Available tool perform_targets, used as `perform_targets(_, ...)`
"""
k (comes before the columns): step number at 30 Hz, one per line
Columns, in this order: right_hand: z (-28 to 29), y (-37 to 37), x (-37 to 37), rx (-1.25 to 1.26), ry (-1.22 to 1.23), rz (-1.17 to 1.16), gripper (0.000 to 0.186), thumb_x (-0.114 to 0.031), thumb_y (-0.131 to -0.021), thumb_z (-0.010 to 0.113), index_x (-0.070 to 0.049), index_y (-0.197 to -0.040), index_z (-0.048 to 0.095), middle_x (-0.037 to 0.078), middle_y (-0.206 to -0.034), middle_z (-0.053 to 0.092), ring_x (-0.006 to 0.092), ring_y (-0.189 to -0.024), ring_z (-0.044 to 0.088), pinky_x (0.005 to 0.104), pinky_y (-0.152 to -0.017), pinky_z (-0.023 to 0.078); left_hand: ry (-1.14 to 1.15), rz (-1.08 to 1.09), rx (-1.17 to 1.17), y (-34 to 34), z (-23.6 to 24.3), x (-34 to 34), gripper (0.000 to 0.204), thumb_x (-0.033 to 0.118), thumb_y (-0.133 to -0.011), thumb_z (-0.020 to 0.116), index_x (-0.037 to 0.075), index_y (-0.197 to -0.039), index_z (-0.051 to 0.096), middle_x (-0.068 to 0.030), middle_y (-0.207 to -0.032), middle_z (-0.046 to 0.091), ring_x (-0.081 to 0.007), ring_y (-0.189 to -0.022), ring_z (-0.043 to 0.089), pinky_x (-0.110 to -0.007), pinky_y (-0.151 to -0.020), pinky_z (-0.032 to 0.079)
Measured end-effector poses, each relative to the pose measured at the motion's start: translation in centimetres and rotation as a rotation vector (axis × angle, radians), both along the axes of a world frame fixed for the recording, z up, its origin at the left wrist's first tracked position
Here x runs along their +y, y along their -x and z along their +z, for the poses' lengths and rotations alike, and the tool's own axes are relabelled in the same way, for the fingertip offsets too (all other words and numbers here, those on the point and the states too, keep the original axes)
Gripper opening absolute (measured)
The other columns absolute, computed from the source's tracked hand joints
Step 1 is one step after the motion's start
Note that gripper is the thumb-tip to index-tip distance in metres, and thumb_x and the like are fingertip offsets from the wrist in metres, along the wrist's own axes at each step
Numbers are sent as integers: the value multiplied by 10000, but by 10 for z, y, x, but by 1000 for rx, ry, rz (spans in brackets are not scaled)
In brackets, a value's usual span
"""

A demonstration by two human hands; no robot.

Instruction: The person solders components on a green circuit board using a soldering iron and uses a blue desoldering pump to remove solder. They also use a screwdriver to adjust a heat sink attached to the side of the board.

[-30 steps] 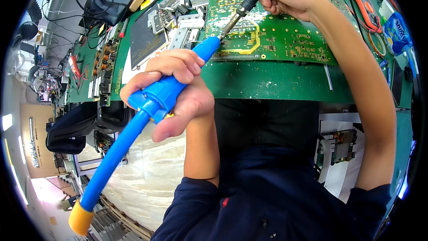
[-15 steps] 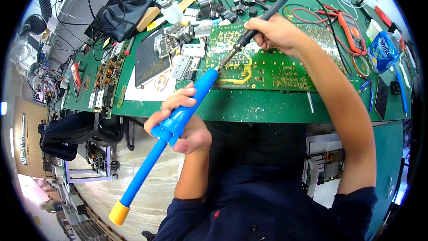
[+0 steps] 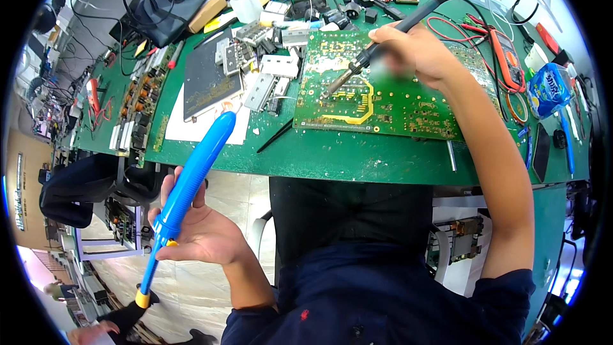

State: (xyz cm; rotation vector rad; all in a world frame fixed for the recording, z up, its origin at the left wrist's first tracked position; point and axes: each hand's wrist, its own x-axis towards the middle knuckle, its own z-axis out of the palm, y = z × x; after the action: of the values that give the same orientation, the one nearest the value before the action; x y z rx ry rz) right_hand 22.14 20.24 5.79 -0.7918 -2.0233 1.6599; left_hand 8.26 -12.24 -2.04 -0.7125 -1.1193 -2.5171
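Observation:
My left hand [image 3: 207, 230] is off the table's front edge, its fingers around a blue desoldering pump [image 3: 191, 176]. The pump's rounded nose points up and away, over the white sheet; its yellow end cap [image 3: 142, 298] hangs low at the left. Above a green circuit board [image 3: 408, 105], my right hand [image 3: 418, 54] grips the black handle of a soldering iron [image 3: 403, 23]. Down and left runs the iron's metal shaft, its tip at the board's left part, close to a yellow trace. A blurred patch hides some of the right fingers.
Black tweezers [image 3: 276, 135] lie left of the board. Loose metal parts [image 3: 265, 86] and a dark pad [image 3: 207, 83] sit farther left. At right are a red multimeter [image 3: 506, 57], a blue packet [image 3: 549, 91] and a phone [image 3: 540, 152]. Another person's hand [image 3: 94, 332] shows at lower left.
My left hand has drawn the desoldering pump left and toward me, away from the iron's tip and the board. The soldering iron stays over the board. Tweezers now show beside it.

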Motion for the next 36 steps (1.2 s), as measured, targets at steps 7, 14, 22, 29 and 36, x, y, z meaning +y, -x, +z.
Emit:
perform_targets(7,-5,0,0,-10,73,-22,279,-282,-884,641,-86,-704,557,8,-554,525,83,-494,487,228,-466,367,-9,49,-15,13,-14,-12,756,709,-923,218,99,-1295,464,-265,-1297,512,-435,-1196,530,-531,-944,519)
perform_targets(14,-6,-8,24,372,419,-100,374,-216,-976,536,-114,-632,430,-59,-523,265,61,-494,291,222,-452,241,24,-76,78,35,-20,-38,764,694,-929,275,63,-1292,507,-255,-1338,489,-442,-1269,457,-557,-1050,408)
perform_targets(22,-7,-16,29,377,300,75,277,-235,-1002,478,13,-976,597,-41,-564,300,63,-516,283,219,-487,239,-38,274,-69,35,-9,-27,774,696,-915,341,38,-1284,514,-200,-1302,542,-415,-1305,407,-533,-1145,243)
perform_targets(29,3,-8,-1,359,-124,-82,451,-301,-1029,415,63,-1282,500,33,-728,539,96,-614,463,222,-592,378,117,196,91,47,1,-84,692,697,-834,534,46,-1064,587,-87,-907,608,-288,-982,580,-485,-1074,351)
perform_targets(36,27,-22,-36,427,-399,37,530,-330,-1036,392,56,-1399,374,162,-969,679,119,-746,585,232,-658,459,397,269,104,28,32,-67,626,647,-880,510,45,-1052,509,-36,-694,482,-110,-579,434,-258,-575,366)
